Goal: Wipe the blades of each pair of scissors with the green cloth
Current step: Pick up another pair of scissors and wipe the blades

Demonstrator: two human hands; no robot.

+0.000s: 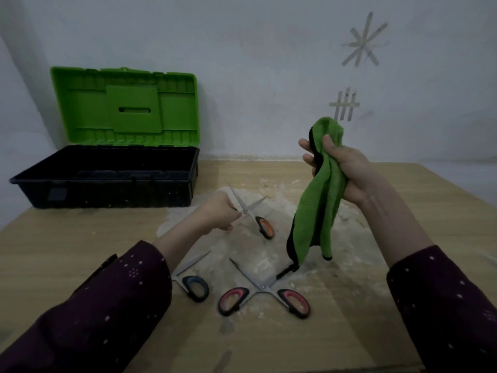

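Right hand (347,170) is lifted well off the surface, fingers and thumb curled round the top of a fluffy green microfibre cloth (320,211). The cloth is bunched in that grip with a little tuft poking out above the fingers. The rest hangs straight down in a long fold, bright green on the face with a black edge running down one side. Its bottom corner dangles just over the far blade tip of the pair below; I can't tell if it's touching.

Left hand (215,215) is lower and further out, gripping a pair of steel scissors with black-and-orange handles (263,226). The blades are spread open and point away, one handle loop sticks out in plain view, and the other is hidden in the fist.

Nearer the body, two more pairs lie on the pale wooden surface (403,211), on a dusty whitish patch:
- steel scissors with black-and-pink handles (262,287), splayed wide open
- steel scissors with black-and-blue handles (191,280), just beside them and partly under the dark speckled left sleeve (113,305)

Back left, against the wall, there's a black plastic toolbox (107,187) with its green lid (123,109) standing open.
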